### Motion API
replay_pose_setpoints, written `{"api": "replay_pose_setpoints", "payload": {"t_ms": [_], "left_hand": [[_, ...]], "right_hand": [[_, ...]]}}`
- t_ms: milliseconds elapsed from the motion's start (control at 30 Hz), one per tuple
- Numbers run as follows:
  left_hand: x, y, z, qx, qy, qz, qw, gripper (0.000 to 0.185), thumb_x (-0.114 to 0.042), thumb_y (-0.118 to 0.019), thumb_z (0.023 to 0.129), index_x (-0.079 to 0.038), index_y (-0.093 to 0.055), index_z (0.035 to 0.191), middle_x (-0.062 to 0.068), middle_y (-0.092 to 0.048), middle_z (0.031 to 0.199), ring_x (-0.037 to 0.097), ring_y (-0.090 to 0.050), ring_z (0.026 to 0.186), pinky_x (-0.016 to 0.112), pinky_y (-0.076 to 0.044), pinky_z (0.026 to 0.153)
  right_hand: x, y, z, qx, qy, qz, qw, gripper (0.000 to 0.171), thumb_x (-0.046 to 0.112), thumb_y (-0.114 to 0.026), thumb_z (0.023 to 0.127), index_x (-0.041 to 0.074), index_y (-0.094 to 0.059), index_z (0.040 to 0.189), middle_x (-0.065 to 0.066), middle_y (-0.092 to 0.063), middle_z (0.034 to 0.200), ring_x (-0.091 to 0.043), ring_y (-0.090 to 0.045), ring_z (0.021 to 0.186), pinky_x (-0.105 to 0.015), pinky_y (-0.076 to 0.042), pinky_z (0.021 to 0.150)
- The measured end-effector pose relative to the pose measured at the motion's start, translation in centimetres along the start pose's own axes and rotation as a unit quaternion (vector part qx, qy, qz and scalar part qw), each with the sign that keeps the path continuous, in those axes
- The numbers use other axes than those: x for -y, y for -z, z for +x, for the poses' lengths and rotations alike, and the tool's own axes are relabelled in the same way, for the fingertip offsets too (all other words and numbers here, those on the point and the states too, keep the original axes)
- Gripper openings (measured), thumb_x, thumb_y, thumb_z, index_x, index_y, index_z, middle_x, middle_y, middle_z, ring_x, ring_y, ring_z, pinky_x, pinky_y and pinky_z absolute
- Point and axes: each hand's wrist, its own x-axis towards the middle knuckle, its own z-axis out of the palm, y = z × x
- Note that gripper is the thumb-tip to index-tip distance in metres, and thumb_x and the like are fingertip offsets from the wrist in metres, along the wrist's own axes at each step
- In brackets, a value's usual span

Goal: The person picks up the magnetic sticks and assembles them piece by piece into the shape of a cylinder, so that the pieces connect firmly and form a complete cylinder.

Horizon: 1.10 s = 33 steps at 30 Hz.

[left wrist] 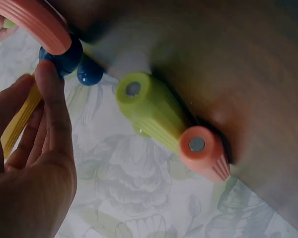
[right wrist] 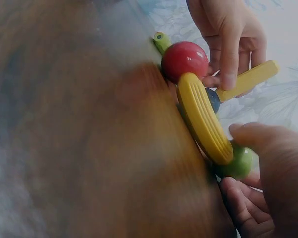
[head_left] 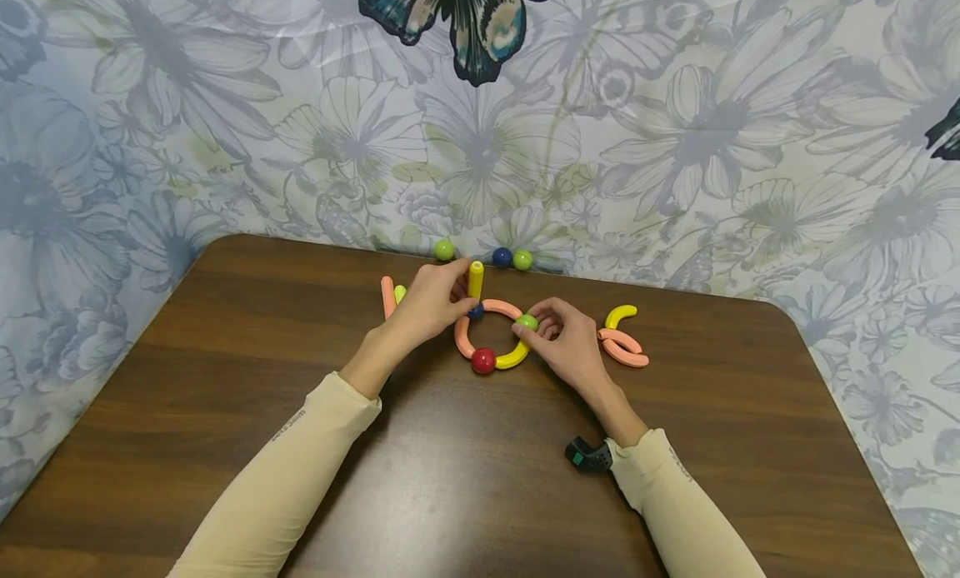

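A ring of curved magnetic sticks and balls lies on the table. In it are a salmon curved stick (head_left: 501,307), another salmon one at left, a yellow curved stick (right wrist: 201,116), a red ball (head_left: 483,361), a blue ball (head_left: 476,312) and a green ball (head_left: 528,321). Over the blue ball a straight yellow stick (head_left: 476,280) stands upright, and my left hand (head_left: 431,299) pinches it near its lower end, fingertips right at the ball. At the ring's right side my right hand (head_left: 566,341) holds the green ball between thumb and fingers.
Beyond the ring, a green ball (head_left: 444,250), a dark blue ball (head_left: 502,257) and another green ball (head_left: 522,260) sit along the table's far edge. Straight salmon (left wrist: 203,153) and yellow-green (left wrist: 154,106) sticks lie left. Several curved sticks (head_left: 626,358) lie right.
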Motion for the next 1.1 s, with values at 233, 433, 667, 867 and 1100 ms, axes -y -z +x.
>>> {"api": "replay_pose_setpoints", "payload": {"t_ms": [233, 433, 667, 867, 1100], "left_hand": [[0.6, 0.1, 0.1, 0.016, 0.022, -0.016, 0.9995, 0.032, -0.006, -0.084, 0.089, -0.003, -0.067, 0.116, 0.010, -0.076, 0.100, 0.023, -0.075, 0.089, 0.036, -0.062, 0.081], [1.0, 1.1, 0.0, 0.019, 0.029, -0.017, 0.9993, 0.026, 0.002, -0.081, 0.088, -0.002, -0.070, 0.111, 0.011, -0.075, 0.104, 0.025, -0.074, 0.093, 0.039, -0.061, 0.085], [2.0, 3.2, -0.1, -0.025, 0.049, 0.020, 0.9983, 0.012, -0.001, -0.076, 0.092, 0.001, -0.071, 0.104, 0.014, -0.076, 0.096, 0.028, -0.074, 0.089, 0.043, -0.060, 0.081], [3.3, 5.2, -0.7, -0.048, 0.112, 0.071, 0.9900, 0.007, -0.009, -0.074, 0.096, -0.003, -0.070, 0.096, 0.014, -0.075, 0.091, 0.033, -0.070, 0.086, 0.047, -0.056, 0.081], [4.2, 7.3, -1.5, -0.025, 0.164, 0.111, 0.9799, 0.014, -0.016, -0.071, 0.099, -0.002, -0.071, 0.096, 0.015, -0.071, 0.090, 0.031, -0.062, 0.076, 0.045, -0.050, 0.069]], "right_hand": [[0.0, -0.3, 0.0, -0.009, -0.010, -0.009, 1.000, 0.025, 0.044, -0.079, 0.095, 0.019, -0.074, 0.095, 0.000, -0.069, 0.083, -0.016, -0.062, 0.073, -0.022, -0.051, 0.067], [0.0, -0.4, 0.1, -0.020, -0.007, -0.026, 0.999, 0.027, 0.042, -0.076, 0.097, 0.019, -0.075, 0.084, 0.002, -0.067, 0.075, -0.015, -0.061, 0.068, -0.025, -0.050, 0.063], [0.2, -0.7, 1.4, -0.030, 0.006, -0.036, 0.999, 0.026, 0.036, -0.077, 0.097, 0.017, -0.073, 0.080, 0.001, -0.066, 0.071, -0.016, -0.059, 0.066, -0.026, -0.047, 0.063], [1.0, -1.0, 4.0, 0.105, 0.028, 0.001, 0.994, 0.028, 0.028, -0.078, 0.096, 0.016, -0.073, 0.122, -0.001, -0.074, 0.108, -0.016, -0.067, 0.091, -0.032, -0.056, 0.082], [1.8, -1.2, 5.6, 0.186, 0.064, -0.010, 0.980, 0.032, 0.019, -0.078, 0.096, 0.014, -0.072, 0.127, 0.000, -0.074, 0.107, -0.016, -0.066, 0.094, -0.034, -0.056, 0.084]]}}
